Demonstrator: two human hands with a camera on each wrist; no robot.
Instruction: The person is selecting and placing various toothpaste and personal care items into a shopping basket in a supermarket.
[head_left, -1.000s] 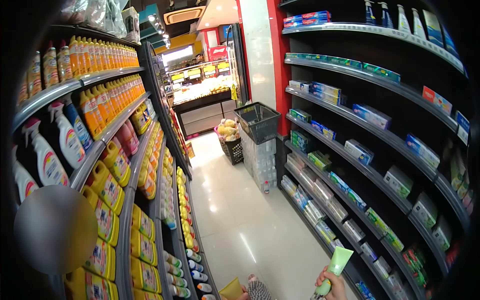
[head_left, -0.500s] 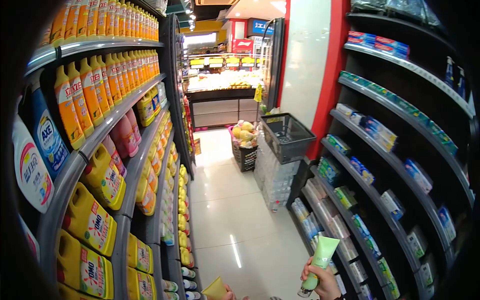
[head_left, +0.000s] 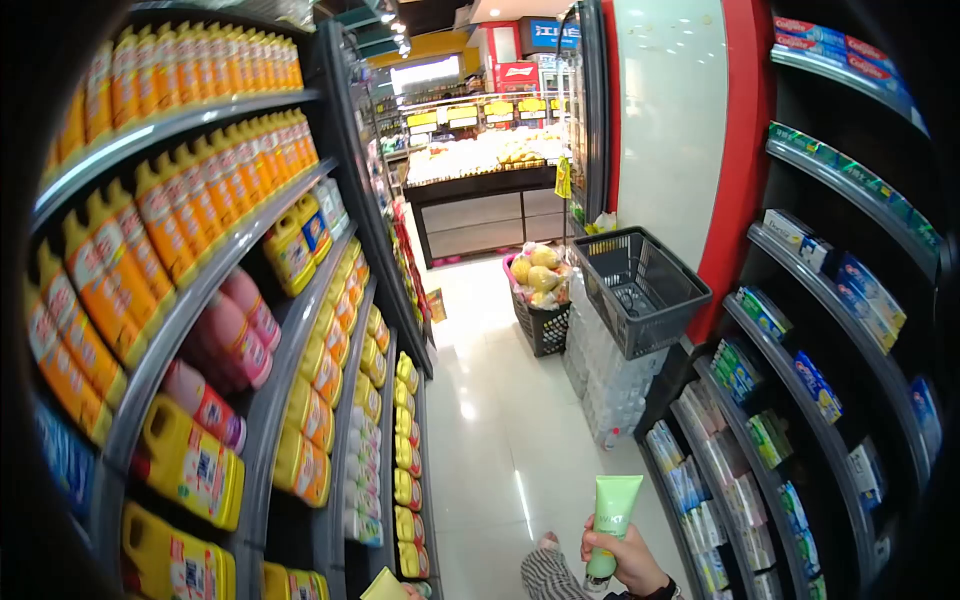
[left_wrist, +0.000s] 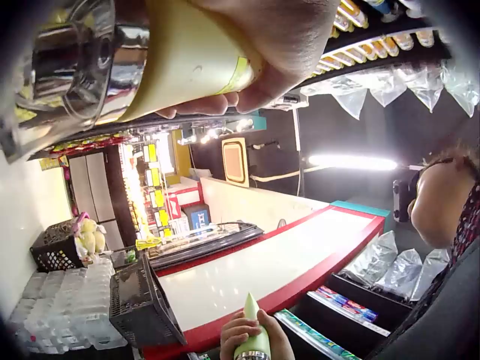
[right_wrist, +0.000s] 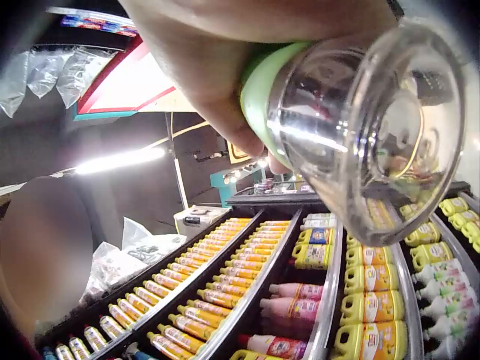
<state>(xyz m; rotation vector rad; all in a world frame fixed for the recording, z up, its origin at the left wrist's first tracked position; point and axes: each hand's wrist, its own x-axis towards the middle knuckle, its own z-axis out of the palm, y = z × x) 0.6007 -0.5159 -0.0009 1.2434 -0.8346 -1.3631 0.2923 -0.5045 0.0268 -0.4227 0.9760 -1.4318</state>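
In the head view, my right hand [head_left: 632,556] grips a light green tube [head_left: 614,515], held upright with its clear cap downward. That clear cap [right_wrist: 375,127] looms large in the right wrist view, with the right hand [right_wrist: 262,45] wrapped round the green part. My left hand [head_left: 412,592] shows only slightly at the bottom edge, holding a yellowish tube [head_left: 384,586]. The left wrist view shows the left hand [left_wrist: 274,45] curled round this pale yellow tube [left_wrist: 184,60], which has a clear cap [left_wrist: 82,67]. The two tubes are apart.
Shelves of orange bottles [head_left: 170,210] and yellow jugs [head_left: 190,460] line the left. Toothpaste shelves [head_left: 850,180] stand at right. A dark basket [head_left: 640,290] sits on wrapped bottles [head_left: 610,385], beside a filled basket [head_left: 543,328]. Tiled floor [head_left: 480,430] runs between.
The head view has turned rightward and moved nearer the stacked basket. The green tube now stands more upright, and the left hand has sunk lower in the picture. Both hands keep their tubes.
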